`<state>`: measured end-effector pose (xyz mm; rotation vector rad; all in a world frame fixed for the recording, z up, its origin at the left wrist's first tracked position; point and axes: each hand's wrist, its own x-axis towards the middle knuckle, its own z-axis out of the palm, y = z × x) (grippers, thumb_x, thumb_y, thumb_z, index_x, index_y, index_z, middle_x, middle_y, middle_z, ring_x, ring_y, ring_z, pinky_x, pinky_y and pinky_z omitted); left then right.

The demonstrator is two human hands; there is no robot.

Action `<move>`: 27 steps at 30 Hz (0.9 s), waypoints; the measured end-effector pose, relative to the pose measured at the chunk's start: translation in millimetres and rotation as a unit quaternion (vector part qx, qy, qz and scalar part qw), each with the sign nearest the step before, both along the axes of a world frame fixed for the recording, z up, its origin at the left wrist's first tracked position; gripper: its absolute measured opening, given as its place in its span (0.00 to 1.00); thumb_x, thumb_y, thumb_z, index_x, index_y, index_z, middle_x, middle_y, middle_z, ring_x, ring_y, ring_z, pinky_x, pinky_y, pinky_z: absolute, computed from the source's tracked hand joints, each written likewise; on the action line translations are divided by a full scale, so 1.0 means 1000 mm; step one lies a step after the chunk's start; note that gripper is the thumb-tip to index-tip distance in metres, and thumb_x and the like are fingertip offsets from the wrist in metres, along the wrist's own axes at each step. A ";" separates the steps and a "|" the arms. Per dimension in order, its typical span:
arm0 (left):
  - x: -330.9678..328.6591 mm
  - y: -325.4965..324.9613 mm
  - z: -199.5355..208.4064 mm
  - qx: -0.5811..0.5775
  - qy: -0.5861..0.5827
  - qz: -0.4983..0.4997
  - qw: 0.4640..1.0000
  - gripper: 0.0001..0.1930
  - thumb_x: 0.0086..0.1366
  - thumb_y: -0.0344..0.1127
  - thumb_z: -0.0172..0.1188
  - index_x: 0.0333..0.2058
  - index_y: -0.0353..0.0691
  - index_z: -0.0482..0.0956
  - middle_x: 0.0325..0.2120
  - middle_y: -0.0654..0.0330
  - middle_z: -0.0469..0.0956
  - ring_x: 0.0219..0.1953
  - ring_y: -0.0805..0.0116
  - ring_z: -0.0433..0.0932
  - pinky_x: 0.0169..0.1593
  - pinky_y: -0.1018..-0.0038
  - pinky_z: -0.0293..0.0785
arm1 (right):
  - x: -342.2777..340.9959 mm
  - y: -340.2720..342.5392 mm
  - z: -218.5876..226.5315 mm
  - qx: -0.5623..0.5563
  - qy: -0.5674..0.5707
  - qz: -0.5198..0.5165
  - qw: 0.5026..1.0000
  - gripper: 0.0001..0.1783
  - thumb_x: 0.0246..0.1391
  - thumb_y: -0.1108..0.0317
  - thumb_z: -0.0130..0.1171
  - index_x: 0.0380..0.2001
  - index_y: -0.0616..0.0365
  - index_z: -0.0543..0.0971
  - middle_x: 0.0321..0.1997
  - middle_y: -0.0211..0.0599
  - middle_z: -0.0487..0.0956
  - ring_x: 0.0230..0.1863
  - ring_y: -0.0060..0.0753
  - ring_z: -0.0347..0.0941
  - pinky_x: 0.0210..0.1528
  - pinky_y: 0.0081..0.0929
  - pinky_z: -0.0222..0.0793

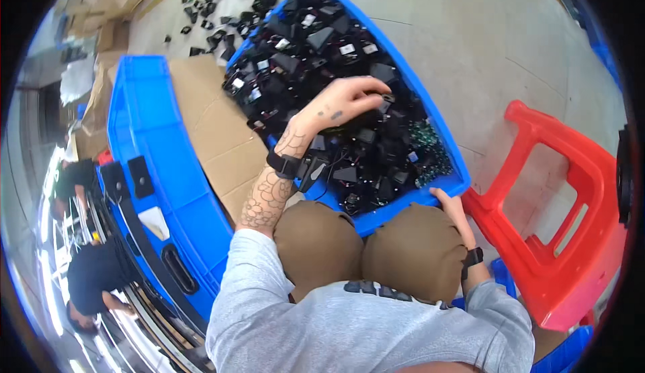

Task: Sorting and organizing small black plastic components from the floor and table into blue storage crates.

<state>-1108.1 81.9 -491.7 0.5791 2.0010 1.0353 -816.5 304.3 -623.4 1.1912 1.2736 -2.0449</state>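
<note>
A blue plastic bin (401, 62) stands in front of my knees, heaped with small black plastic parts (320, 37), some with white labels and thin wires. My left hand (342, 103) is over the heap, its fingers curled and the thumb below them. A small dark part (385, 104) is at the fingertips. My right hand (453, 210) is by my right knee, closed at the bin's near right corner, with its fingers partly hidden. Small green pieces (430, 146) lie in that corner of the bin. Black bands circle both wrists.
A red plastic stool (497, 198) stands on the right. To the left are a flat cardboard sheet (208, 114) and another blue bin (149, 131). More black parts (213, 17) lie scattered on the floor beyond. Another person (101, 272) is at the far left.
</note>
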 end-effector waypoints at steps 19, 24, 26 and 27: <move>0.083 -0.291 -0.111 0.143 -0.030 0.655 0.741 0.50 0.59 0.38 0.61 0.68 0.46 0.30 0.69 0.48 0.31 0.68 0.47 0.46 0.56 0.50 0.69 | -0.064 0.050 -0.043 0.635 0.036 0.037 0.771 0.34 0.50 0.42 0.57 0.18 0.71 0.78 0.18 0.56 0.76 0.24 0.50 0.75 0.32 0.45 0.65; 0.085 -0.299 -0.122 -0.101 0.236 0.447 0.857 0.39 0.63 0.38 0.51 0.68 0.50 0.40 0.57 0.35 0.63 0.56 0.38 0.67 0.55 0.57 0.68 | -0.079 0.043 -0.050 0.675 0.033 0.039 0.736 0.33 0.52 0.41 0.53 0.24 0.69 0.80 0.25 0.58 0.78 0.32 0.55 0.77 0.37 0.47 0.67; 0.093 -0.290 -0.104 -0.138 0.212 0.392 0.885 0.39 0.63 0.46 0.50 0.68 0.51 0.41 0.32 0.29 0.76 0.38 0.28 0.74 0.45 0.48 0.69 | -0.079 0.059 -0.046 0.720 -0.050 0.047 0.690 0.34 0.54 0.40 0.49 0.31 0.68 0.80 0.33 0.58 0.80 0.40 0.58 0.76 0.42 0.48 0.69; 0.096 -0.300 -0.096 -0.135 0.207 0.346 0.905 0.39 0.63 0.48 0.50 0.68 0.52 0.41 0.32 0.28 0.75 0.38 0.29 0.74 0.45 0.48 0.69 | -0.083 0.053 -0.047 0.710 -0.040 0.049 0.701 0.35 0.56 0.38 0.46 0.37 0.65 0.80 0.40 0.57 0.79 0.46 0.59 0.74 0.45 0.49 0.69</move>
